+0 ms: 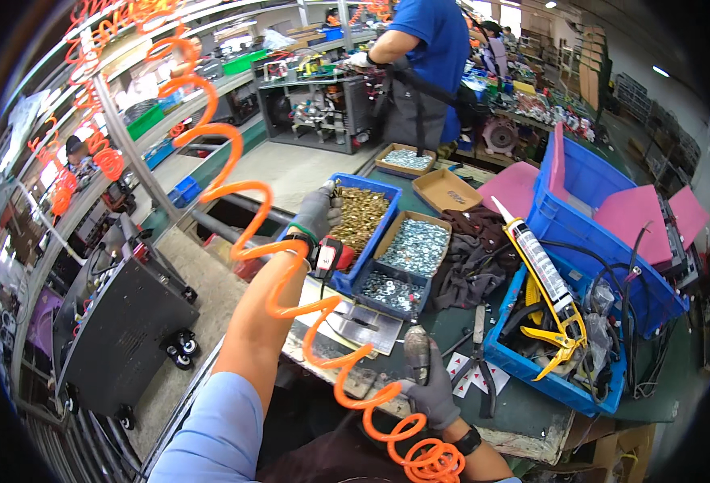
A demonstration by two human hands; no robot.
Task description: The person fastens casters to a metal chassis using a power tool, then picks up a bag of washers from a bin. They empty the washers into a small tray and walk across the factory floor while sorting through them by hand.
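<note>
Orange coiled hose (246, 187): loops between the hands; best kept from snagging either.
Left hand (316, 213): at the near-left side of the blue bin (343, 282); cannot tell whether it grips anything.
Brass pieces (360, 217): just right of the left fingers; probably best taken singly.
Right hand (435, 398): well apart, wrapped around a dark tool (417, 354); hold steady.

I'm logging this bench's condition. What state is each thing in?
Blue plastic bin with brass-coloured fasteners, open-topped, well filled
Dark cylindrical tool, held in grey-gloved right hand
Orange coiled hose, stretched, bunched at its lower end
Yellow caulking gun, loaded with white tube
Black-handled metal pliers, handles spread
Dark fabric cloth, crumpled
</note>
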